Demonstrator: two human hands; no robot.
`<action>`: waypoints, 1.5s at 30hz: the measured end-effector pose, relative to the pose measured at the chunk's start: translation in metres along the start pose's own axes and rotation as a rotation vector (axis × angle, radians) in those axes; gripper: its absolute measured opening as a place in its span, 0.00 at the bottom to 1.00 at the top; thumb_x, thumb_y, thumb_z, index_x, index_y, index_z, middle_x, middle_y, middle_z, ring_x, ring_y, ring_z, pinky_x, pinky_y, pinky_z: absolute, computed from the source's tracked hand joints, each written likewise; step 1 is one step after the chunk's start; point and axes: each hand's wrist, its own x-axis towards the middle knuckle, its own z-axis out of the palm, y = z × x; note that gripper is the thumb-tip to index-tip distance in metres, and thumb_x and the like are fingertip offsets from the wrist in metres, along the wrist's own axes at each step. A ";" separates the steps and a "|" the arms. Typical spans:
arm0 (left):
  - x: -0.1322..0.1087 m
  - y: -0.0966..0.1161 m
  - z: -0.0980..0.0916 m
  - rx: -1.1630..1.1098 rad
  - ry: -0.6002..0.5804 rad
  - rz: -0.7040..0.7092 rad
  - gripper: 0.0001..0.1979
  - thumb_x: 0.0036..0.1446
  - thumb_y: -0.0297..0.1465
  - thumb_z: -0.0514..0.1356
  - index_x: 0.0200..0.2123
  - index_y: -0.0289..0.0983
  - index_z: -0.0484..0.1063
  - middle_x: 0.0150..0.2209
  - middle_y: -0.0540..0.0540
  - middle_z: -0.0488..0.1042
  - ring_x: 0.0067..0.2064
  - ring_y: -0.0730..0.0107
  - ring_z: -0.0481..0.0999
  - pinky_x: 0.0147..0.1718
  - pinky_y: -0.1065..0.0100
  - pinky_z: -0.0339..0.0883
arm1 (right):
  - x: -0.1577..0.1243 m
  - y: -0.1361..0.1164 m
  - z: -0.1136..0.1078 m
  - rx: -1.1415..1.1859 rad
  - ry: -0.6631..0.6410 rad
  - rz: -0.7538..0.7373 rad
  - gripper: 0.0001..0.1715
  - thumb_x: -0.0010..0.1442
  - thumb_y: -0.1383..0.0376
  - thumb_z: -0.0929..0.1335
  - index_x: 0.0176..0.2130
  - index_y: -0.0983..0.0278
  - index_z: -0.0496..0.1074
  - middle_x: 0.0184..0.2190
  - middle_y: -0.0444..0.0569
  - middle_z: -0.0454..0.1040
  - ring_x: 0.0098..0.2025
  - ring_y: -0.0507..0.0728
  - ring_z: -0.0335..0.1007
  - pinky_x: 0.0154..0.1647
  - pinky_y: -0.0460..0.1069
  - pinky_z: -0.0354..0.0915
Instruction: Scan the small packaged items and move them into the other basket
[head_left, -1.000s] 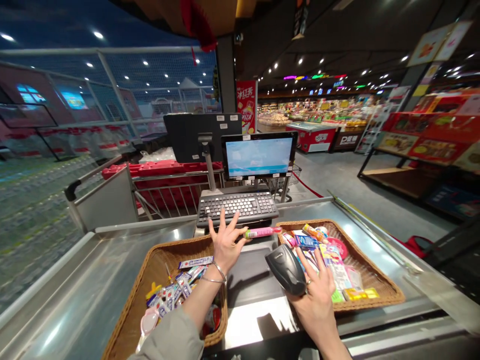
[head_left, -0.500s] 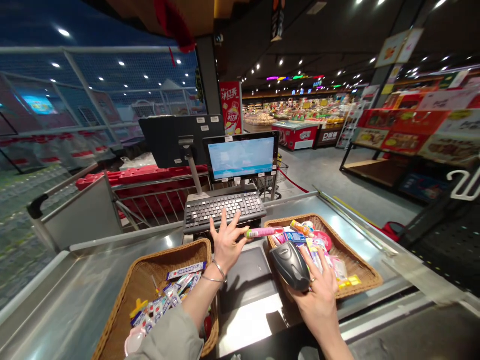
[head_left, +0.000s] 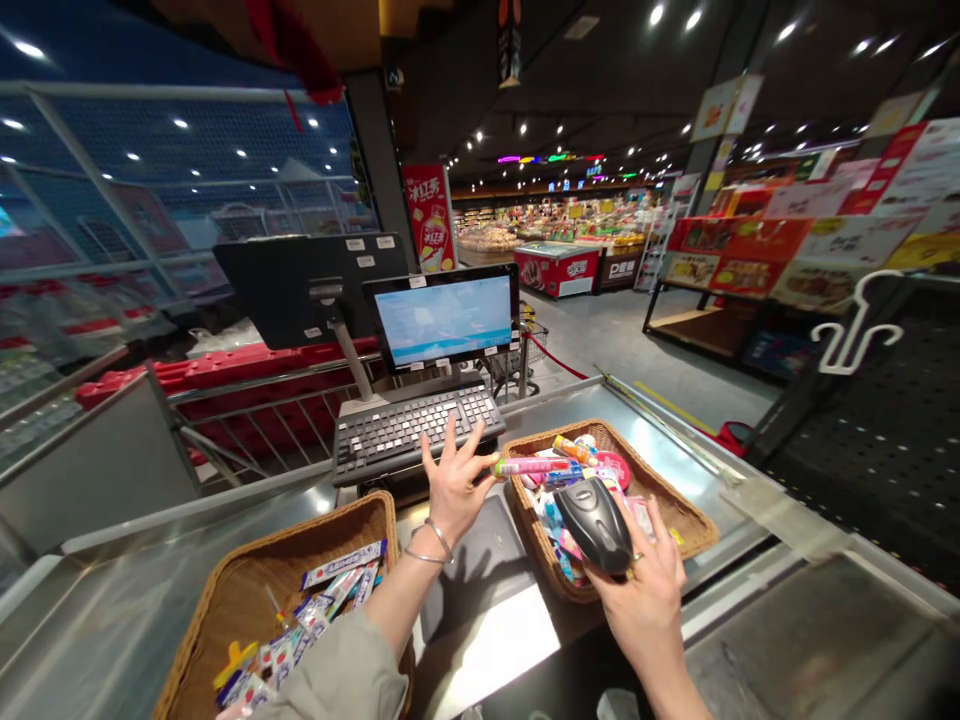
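Between thumb and forefinger, my left hand [head_left: 457, 482] pinches one end of a slim pink packet with a green tip [head_left: 534, 466]; its other fingers are spread in front of the keyboard [head_left: 417, 428]. My right hand [head_left: 643, 590] grips a black barcode scanner [head_left: 596, 522], whose head points toward the pink packet. Beneath the scanner lies the right wicker basket [head_left: 694, 525], holding colourful small packets and an orange tube [head_left: 575, 449]. Under my left forearm is the left wicker basket [head_left: 217, 590], with several white-and-blue wrapped sticks [head_left: 343, 565] inside.
A lit monitor [head_left: 446, 318] stands behind the keyboard, beside a second dark screen [head_left: 300, 290] seen from behind. Both baskets rest on a metal counter [head_left: 82, 600]. A white hook [head_left: 853, 335] hangs at the right, near shelves of boxed goods [head_left: 765, 240].
My view has turned to the right, so the counter and baskets sit further left. The scanner has turned and tilted slightly in my right hand. My left hand still pinches the pink packet.
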 end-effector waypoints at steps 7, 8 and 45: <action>0.008 0.008 0.015 -0.012 -0.027 0.031 0.08 0.54 0.32 0.66 0.40 0.47 0.78 0.60 0.48 0.69 0.70 0.48 0.48 0.63 0.29 0.31 | 0.005 0.007 -0.010 -0.018 0.109 0.032 0.36 0.57 0.47 0.67 0.59 0.61 0.66 0.54 0.57 0.72 0.66 0.69 0.53 0.62 0.70 0.51; 0.009 0.009 0.017 -0.013 -0.029 0.036 0.08 0.54 0.33 0.66 0.40 0.47 0.78 0.60 0.47 0.69 0.70 0.48 0.48 0.63 0.29 0.31 | 0.006 0.008 -0.011 -0.023 0.126 0.033 0.36 0.58 0.46 0.67 0.58 0.61 0.66 0.54 0.57 0.73 0.66 0.69 0.53 0.62 0.69 0.51; 0.019 0.054 0.079 -0.024 -0.219 -0.040 0.24 0.61 0.39 0.58 0.61 0.46 0.64 0.66 0.44 0.59 0.70 0.48 0.49 0.64 0.34 0.38 | 0.003 0.058 -0.021 -0.087 0.298 0.173 0.23 0.53 0.52 0.72 0.40 0.68 0.77 0.44 0.60 0.76 0.62 0.68 0.61 0.60 0.63 0.60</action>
